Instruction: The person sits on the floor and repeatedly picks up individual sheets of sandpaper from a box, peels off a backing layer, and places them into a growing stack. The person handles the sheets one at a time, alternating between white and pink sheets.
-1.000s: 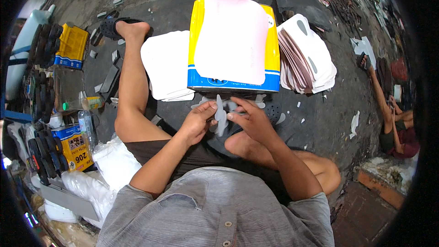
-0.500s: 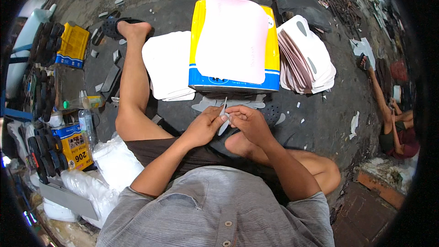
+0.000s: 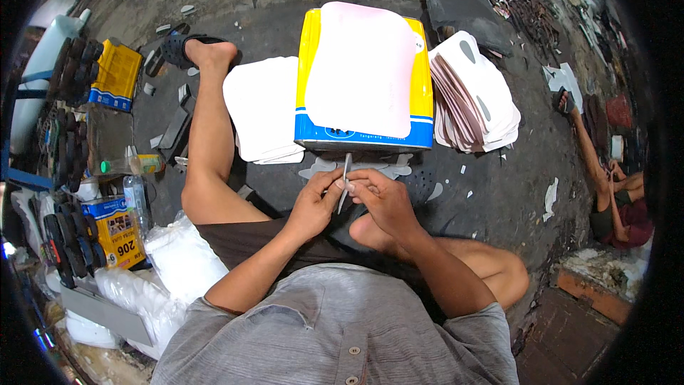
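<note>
Yellow-blue tin (image 3: 421, 78) under pink sheet (image 3: 361, 68), fingers (image 3: 329, 187) pinching grey piece (image 3: 348, 163)

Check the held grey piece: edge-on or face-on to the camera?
Edge-on: the grey piece shows only as a narrow strip between left hand and right hand.

Thin piece (image 3: 347, 165): grey. Sheet (image 3: 362, 71): pale pink. Tin (image 3: 422, 132): yellow, blue band, white line. Fanned stack (image 3: 493, 82): white top, grey teardrops (image 3: 483, 107).

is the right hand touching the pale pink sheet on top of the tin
No, the right hand is with the left hand at some thin grey material, apart from the pale pink sheet.
</note>
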A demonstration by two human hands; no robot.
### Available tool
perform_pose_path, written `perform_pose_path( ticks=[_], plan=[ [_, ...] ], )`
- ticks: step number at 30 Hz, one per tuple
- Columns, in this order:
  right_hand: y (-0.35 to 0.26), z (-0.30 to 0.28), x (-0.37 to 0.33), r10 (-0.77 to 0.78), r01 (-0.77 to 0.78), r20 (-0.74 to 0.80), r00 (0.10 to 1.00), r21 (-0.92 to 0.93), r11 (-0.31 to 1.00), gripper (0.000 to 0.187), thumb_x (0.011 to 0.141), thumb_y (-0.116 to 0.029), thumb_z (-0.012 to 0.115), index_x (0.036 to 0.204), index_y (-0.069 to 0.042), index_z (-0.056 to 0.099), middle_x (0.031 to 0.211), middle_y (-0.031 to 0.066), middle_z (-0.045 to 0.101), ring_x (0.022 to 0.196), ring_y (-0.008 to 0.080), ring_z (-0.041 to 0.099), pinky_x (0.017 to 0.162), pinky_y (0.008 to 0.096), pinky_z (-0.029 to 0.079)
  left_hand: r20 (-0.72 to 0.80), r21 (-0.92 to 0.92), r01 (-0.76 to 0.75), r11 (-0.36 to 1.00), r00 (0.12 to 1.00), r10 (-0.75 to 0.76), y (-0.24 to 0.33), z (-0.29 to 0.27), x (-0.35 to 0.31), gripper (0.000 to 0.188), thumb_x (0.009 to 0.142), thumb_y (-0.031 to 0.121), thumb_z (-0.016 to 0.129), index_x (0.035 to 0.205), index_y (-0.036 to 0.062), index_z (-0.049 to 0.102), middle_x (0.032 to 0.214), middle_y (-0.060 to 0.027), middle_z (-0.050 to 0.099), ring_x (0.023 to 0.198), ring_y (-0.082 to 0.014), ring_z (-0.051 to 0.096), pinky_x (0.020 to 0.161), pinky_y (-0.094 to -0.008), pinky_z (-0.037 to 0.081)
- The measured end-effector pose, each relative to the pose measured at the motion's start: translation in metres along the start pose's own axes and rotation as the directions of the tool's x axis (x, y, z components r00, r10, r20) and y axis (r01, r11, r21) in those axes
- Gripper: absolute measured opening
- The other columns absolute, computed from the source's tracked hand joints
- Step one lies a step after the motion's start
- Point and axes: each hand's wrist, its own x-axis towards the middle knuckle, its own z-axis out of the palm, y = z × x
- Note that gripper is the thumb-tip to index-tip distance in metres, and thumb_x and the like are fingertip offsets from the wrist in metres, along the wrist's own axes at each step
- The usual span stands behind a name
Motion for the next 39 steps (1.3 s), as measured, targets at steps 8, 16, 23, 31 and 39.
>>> perform_pose_path(
  ticks=[8,16,23,31,39],
  plan=[
    [0.003,0.002,-0.006,-0.038,0.034,-0.014,0.999,-0.201,0.979,0.028,0.097,-0.019,0.072,0.120,-0.003,0.069,0.107,0.0145,0.078,0.098,0.0215,0.076,0.086,0.0335,0.059,0.044,-0.507,0.274,0.817,0.955,-0.293,0.006,0.006,-0.007,0.025,0.105,0.020,0.066,0.116,-0.0022,0.072,0.092,-0.0011,0.066,0.081,-0.0083,0.062,0.076,-0.0247,0.054],
    [-0.008,-0.012,-0.010,-0.307,0.260,-0.006,0.952,-0.516,0.816,0.027,0.094,-0.010,0.073,0.119,0.000,0.071,0.105,0.0168,0.076,0.099,0.0311,0.074,0.089,0.0393,0.058,-0.110,-0.511,0.252,0.822,0.929,-0.353,0.001,-0.020,0.004,0.030,0.105,0.020,0.067,0.121,-0.0052,0.072,0.096,-0.0044,0.071,0.085,-0.0102,0.067,0.072,-0.0279,0.061],
    [-0.067,-0.081,0.036,-0.622,0.456,-0.001,0.783,-0.680,0.574,0.046,0.084,-0.018,0.083,0.126,-0.004,0.070,0.125,0.0161,0.071,0.122,0.0337,0.062,0.103,0.0418,0.051,0.166,-0.400,0.179,0.899,0.979,-0.121,0.037,-0.033,-0.005,0.037,0.102,0.006,0.066,0.139,0.0022,0.063,0.113,-0.0066,0.073,0.097,-0.0098,0.065,0.085,-0.0269,0.058],
    [-0.107,-0.110,0.062,-0.339,0.508,0.417,0.844,-0.823,0.253,0.019,0.094,-0.019,0.069,0.106,-0.004,0.070,0.100,0.0145,0.071,0.097,0.0346,0.070,0.083,0.0455,0.059,0.025,-0.125,-0.053,0.991,0.998,0.056,0.083,-0.030,0.019,0.022,0.095,0.003,0.073,0.116,0.0028,0.068,0.115,-0.0068,0.068,0.104,-0.0160,0.067,0.091,-0.0315,0.055],
    [-0.151,-0.104,0.063,-0.821,0.624,0.213,0.530,-0.753,0.208,0.019,0.101,-0.015,0.064,0.114,-0.002,0.068,0.104,0.0186,0.071,0.091,0.0386,0.072,0.080,0.0440,0.058,-0.125,0.328,-0.362,0.872,0.899,0.420,0.097,-0.011,0.072,0.017,0.093,0.011,0.071,0.104,-0.0011,0.076,0.104,-0.0209,0.070,0.096,-0.0412,0.068,0.089,-0.0446,0.055]
  ],
)
